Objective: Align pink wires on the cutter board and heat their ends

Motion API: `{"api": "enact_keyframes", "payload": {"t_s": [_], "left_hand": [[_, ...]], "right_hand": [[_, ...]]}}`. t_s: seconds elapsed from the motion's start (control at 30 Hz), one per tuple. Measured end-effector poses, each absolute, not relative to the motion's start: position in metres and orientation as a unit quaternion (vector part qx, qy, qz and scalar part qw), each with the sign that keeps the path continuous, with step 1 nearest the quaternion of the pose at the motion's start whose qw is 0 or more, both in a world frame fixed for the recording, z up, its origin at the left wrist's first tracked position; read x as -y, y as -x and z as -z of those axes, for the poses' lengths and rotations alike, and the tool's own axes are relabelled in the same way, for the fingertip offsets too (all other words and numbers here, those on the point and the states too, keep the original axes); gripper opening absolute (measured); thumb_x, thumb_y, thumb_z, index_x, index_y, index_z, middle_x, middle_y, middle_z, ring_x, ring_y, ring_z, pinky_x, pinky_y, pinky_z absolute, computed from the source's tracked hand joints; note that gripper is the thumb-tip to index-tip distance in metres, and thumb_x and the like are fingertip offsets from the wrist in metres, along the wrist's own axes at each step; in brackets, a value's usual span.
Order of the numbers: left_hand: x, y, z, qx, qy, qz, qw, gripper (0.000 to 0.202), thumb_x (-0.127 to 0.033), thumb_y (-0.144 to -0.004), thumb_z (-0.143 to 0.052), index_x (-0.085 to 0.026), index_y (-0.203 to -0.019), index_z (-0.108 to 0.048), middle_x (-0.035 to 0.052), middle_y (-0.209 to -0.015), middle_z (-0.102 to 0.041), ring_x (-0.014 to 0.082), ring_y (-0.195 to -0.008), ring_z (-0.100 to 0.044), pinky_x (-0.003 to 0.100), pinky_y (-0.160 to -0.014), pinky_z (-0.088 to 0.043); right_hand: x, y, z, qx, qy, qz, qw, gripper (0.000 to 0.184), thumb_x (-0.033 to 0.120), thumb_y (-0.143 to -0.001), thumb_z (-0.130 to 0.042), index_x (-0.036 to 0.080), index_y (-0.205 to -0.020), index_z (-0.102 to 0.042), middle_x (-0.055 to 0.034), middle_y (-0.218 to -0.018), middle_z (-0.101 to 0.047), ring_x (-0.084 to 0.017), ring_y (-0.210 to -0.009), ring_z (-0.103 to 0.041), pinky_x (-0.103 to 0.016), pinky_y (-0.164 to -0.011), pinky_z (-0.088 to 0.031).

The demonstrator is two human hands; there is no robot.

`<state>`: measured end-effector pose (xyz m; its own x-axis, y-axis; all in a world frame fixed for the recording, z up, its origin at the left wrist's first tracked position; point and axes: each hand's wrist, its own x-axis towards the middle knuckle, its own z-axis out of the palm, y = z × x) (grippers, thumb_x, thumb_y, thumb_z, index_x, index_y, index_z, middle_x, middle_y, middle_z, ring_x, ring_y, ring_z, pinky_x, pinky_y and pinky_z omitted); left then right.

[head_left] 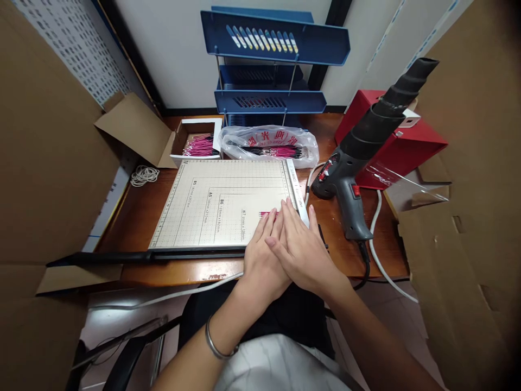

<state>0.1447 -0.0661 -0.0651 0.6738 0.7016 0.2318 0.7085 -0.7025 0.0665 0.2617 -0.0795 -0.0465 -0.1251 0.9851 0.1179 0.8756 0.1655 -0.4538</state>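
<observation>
Both hands rest at the near right corner of a gridded paper cutter board (211, 201). My left hand (262, 255) lies flat with fingers stretched out over a small bunch of pink and black wires (268, 214). My right hand (303, 244) lies flat too, partly overlapping the left, its fingertips at the cutter's white ruler edge (296, 187). Only the wire ends show beyond the fingers. Whether either hand grips the wires is hidden.
A black heat gun (362, 157) stands right of the board, in front of a red box (391, 138). Behind are a plastic bag (268, 142) and a small carton (198, 142) of pink wires, and blue stacked trays (272, 43). Rubber bands (144, 175) lie left. Cardboard walls flank both sides.
</observation>
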Motion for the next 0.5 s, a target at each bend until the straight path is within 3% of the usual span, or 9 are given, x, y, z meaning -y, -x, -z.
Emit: {"api": "enact_keyframes", "payload": {"t_s": [0.17,0.3,0.5], "left_hand": [[0.055,-0.113,0.050,0.419,0.887,0.190,-0.036,0.060,-0.028,-0.103,-0.040,-0.004,-0.158,-0.033,0.0156,-0.166,-0.035,0.0251,-0.156,-0.030,0.050,-0.131,-0.020],[0.032,-0.096,0.038,0.434,0.863,0.234,-0.109,0.049,-0.032,-0.097,-0.060,-0.015,-0.142,-0.056,0.0106,-0.155,-0.054,0.0243,-0.143,-0.050,0.054,-0.131,-0.013],[0.013,-0.105,0.042,0.442,0.840,0.262,-0.174,0.023,-0.029,-0.091,-0.070,-0.019,-0.111,-0.074,0.0057,-0.135,-0.070,0.0245,-0.128,-0.059,0.055,-0.126,-0.029]], "right_hand": [[0.080,-0.261,0.052,0.735,0.636,-0.116,0.205,0.085,0.062,-0.104,-0.019,0.001,-0.163,-0.012,-0.0220,-0.168,-0.018,-0.025,-0.160,-0.015,-0.060,-0.129,0.002],[0.081,-0.258,0.055,0.737,0.642,-0.085,0.193,0.086,0.063,-0.104,-0.018,-0.001,-0.162,-0.016,-0.0227,-0.167,-0.021,-0.026,-0.160,-0.016,-0.061,-0.128,0.000],[0.081,-0.259,0.057,0.758,0.626,-0.050,0.176,0.087,0.067,-0.103,-0.018,0.003,-0.161,-0.026,-0.0188,-0.167,-0.028,-0.030,-0.156,-0.028,-0.061,-0.129,-0.003]]}}
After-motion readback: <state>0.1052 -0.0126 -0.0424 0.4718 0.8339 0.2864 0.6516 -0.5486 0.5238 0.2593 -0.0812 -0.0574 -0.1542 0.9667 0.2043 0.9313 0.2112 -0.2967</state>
